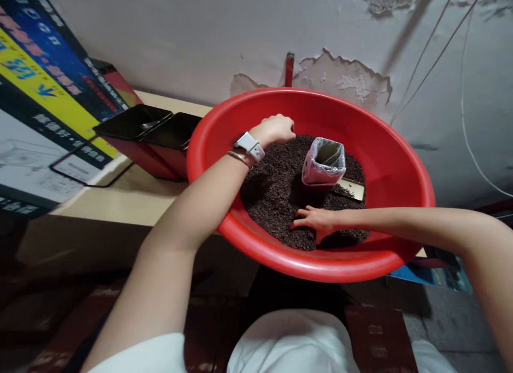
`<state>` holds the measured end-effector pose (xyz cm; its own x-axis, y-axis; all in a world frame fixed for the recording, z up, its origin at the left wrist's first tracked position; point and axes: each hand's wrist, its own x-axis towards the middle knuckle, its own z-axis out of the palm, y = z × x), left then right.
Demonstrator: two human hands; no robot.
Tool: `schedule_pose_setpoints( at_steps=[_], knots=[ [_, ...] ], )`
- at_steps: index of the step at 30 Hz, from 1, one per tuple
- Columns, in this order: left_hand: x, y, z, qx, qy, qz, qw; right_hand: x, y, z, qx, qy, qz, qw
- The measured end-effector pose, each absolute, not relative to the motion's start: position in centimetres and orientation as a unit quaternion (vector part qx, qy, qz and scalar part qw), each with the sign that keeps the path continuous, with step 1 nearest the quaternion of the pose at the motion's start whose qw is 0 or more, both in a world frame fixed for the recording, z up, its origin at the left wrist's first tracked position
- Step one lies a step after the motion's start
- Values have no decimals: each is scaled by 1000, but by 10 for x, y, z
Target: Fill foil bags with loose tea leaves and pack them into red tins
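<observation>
Left hand (276,129) curled into dark loose leaf (276,194); right hand (316,222) spread flat, raking. Sweep toward open pouch (324,162) between hands; keep upright.

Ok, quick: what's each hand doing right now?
Left hand: closed in a fist on the dark loose tea; contents cannot be told.
Right hand: open, fingers spread flat on the tea.
</observation>
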<state>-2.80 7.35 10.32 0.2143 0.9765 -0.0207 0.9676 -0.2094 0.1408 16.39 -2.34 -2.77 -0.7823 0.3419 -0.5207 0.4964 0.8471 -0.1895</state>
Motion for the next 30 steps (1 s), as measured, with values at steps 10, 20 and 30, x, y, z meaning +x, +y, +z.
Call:
schedule_pose_setpoints(
  at_steps=[10, 20, 30],
  knots=[
    [-28, 75, 103, 775, 629, 39, 55, 156, -16, 51, 285, 914, -266, 111],
    [-27, 72, 104, 768, 636, 27, 65, 176, 41, 157, 423, 889, -111, -137],
    [-26, 71, 106, 768, 636, 23, 63, 194, 52, 149, 448, 868, -70, -203]
  ],
)
